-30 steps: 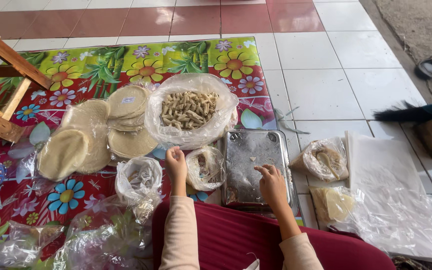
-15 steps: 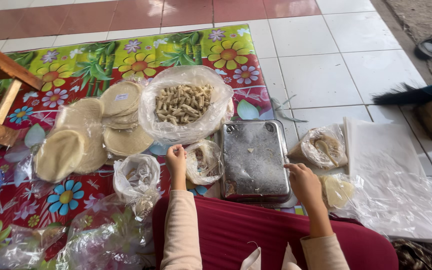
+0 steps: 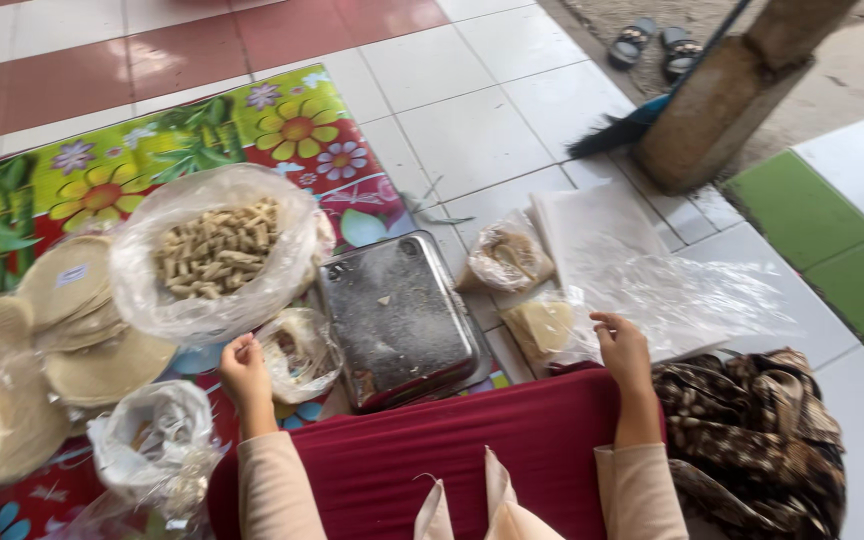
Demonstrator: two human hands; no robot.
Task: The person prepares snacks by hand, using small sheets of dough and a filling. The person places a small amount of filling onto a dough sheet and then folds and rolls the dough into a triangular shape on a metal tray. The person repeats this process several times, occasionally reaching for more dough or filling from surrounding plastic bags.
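**Right hand leaves the tray for the plastic sheets**

The right hand has moved off the metal tray and now rests, fingers loosely curled, on the edge of the clear plastic sheets lying on the tiled floor, touching them beside a small bag of pale flat pieces; whether it pinches a sheet I cannot tell. The left hand has stayed put, fingers closed on the rim of a small plastic bag just left of the tray. The work seems to have turned from the tray toward the wrapping. The tray holds only crumbs. A big clear bag holds short tan sticks; round flat wafers are stacked on the flowered mat
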